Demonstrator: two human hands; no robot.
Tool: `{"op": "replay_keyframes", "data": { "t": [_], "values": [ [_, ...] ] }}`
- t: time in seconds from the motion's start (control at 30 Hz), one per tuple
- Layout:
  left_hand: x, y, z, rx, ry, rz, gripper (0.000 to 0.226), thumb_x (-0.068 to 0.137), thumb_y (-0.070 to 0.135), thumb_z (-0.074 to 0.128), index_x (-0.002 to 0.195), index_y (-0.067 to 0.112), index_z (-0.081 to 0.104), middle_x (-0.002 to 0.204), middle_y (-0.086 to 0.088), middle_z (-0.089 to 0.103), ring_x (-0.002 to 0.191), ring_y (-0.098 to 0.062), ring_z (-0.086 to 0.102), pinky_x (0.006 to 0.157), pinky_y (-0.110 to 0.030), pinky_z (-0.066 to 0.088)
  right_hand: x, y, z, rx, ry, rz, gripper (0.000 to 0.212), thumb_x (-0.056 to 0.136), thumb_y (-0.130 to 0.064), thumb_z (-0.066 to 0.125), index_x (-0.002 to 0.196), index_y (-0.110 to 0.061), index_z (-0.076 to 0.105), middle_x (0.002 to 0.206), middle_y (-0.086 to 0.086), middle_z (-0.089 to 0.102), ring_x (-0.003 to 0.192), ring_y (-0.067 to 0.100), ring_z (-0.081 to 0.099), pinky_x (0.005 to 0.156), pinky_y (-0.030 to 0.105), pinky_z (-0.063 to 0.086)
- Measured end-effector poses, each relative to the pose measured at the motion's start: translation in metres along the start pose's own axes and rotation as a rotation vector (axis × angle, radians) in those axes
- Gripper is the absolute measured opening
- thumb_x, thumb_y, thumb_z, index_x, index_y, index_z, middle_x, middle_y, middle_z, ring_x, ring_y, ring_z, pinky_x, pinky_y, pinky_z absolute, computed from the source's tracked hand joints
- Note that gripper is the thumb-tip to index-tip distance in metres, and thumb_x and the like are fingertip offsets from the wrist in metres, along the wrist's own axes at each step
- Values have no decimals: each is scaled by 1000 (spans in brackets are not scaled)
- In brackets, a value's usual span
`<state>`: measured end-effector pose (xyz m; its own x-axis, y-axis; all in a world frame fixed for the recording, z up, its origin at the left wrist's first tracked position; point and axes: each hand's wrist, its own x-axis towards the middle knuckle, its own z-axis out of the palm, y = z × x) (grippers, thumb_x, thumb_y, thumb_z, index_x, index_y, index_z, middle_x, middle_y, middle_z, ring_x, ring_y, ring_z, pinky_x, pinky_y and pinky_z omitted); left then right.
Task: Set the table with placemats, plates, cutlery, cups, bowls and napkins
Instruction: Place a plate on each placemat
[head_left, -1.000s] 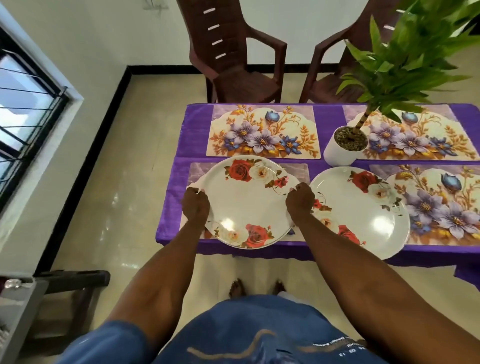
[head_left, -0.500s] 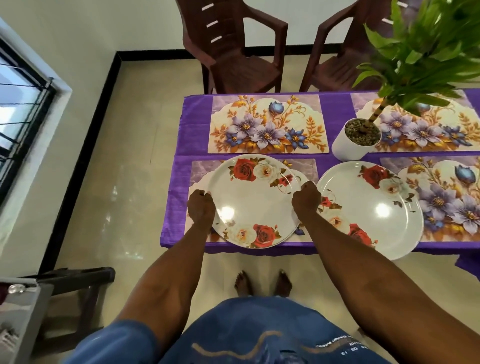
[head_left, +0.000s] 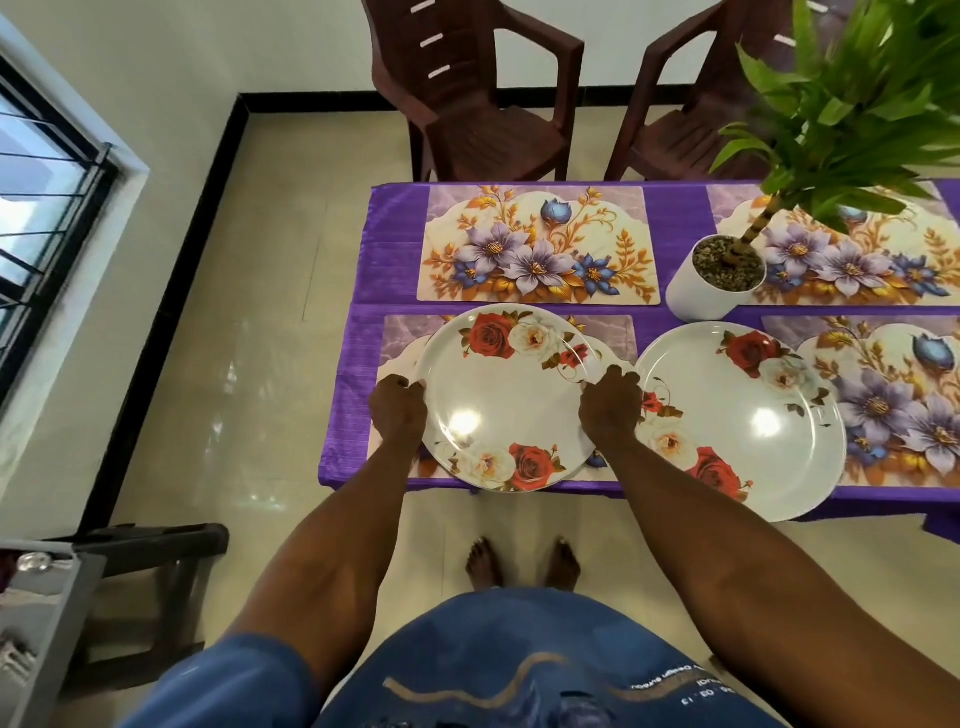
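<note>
A white plate with red and white roses (head_left: 511, 400) lies over the near left floral placemat (head_left: 400, 340) on the purple tablecloth. My left hand (head_left: 397, 410) grips its left rim and my right hand (head_left: 610, 408) grips its right rim. A second rose plate (head_left: 743, 415) lies to the right, partly over the near right placemat (head_left: 893, 400) and past the table's front edge. Two more floral placemats lie bare across the table, one at far left (head_left: 537, 247) and one at far right (head_left: 852, 260).
A white pot with a green plant (head_left: 714, 278) stands between the placemats, its leaves hanging over the right side. Two brown plastic chairs (head_left: 478, 104) stand beyond the table. A dark stool (head_left: 156, 540) and a grey shelf edge (head_left: 47, 623) are at lower left.
The plate in both hands has shifted a little farther onto the near left placemat. The view has tilted, so the table sits lower and closer.
</note>
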<state>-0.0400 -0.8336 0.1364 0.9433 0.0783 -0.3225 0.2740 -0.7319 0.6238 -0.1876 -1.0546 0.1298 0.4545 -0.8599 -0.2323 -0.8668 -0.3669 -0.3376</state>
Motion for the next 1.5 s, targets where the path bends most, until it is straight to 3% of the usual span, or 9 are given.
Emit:
{"op": "replay_keyframes", "data": {
  "t": [0.17, 0.67, 0.87, 1.1, 1.2, 1.3, 1.43, 1.5],
  "values": [
    [-5, -1, 0, 60, 8, 27, 29, 92, 31, 68, 103, 5, 70, 102, -11, 71, 91, -25, 67, 85, -40, 54, 3, 4, 0, 45, -9, 50, 42, 95, -29, 60, 127, -3, 51, 125, 18, 58, 114, 32, 58, 92, 39, 50],
    [-9, 4, -2, 99, 38, 26, 23, 91, 28, 69, 101, 7, 72, 99, -10, 72, 87, -23, 67, 84, -40, 55, 2, 0, -10, -10, -24, 90, 38, 95, -29, 62, 122, -3, 57, 120, 14, 63, 109, 26, 62, 90, 31, 51],
    [-15, 8, -4, 41, 83, 33, 21, 94, 25, 65, 97, 5, 71, 97, -11, 72, 78, -17, 61, 82, -36, 54, -1, -2, -14, 132, 17, 144, 35, 93, -26, 63, 119, -2, 60, 117, 15, 65, 106, 28, 64, 86, 34, 53],
    [-32, 27, 1, -154, 80, -10, 35, 95, 35, 60, 117, 8, 62, 117, -10, 66, 108, -26, 62, 99, -44, 50, -2, 4, -38, 278, 66, 82, 34, 102, -17, 43, 124, 5, 56, 127, 22, 59, 117, 33, 57, 99, 38, 46],
    [-48, 35, 12, -217, 38, 10, 38, 96, 37, 58, 122, 9, 55, 119, -9, 64, 108, -27, 61, 99, -46, 49, 2, 16, -52, 388, 62, 172, 36, 104, -21, 43, 133, -2, 49, 135, 18, 56, 122, 33, 56, 100, 39, 46],
    [-68, 46, 29, -258, 46, 69, 38, 95, 34, 57, 123, 9, 53, 117, -10, 64, 108, -29, 60, 97, -46, 49, 8, 45, -65, 480, 90, 204, 32, 104, -22, 40, 130, -6, 49, 128, 17, 60, 118, 34, 58, 95, 41, 47],
    [-107, 74, 67, -261, 71, 167, 24, 94, 28, 58, 102, 6, 54, 90, -5, 59, 91, -31, 60, 82, -39, 48, 22, 106, -87, 556, 156, 209, 35, 104, -27, 37, 131, -9, 49, 125, 20, 61, 116, 38, 56, 93, 44, 45],
    [-139, 93, 98, -254, 69, 233, 21, 95, 26, 56, 103, 7, 53, 88, -5, 60, 86, -30, 60, 78, -37, 48, 40, 147, -105, 572, 185, 208, 37, 104, -29, 36, 134, -11, 49, 125, 19, 61, 116, 39, 56, 94, 45, 44]
  ]
}}
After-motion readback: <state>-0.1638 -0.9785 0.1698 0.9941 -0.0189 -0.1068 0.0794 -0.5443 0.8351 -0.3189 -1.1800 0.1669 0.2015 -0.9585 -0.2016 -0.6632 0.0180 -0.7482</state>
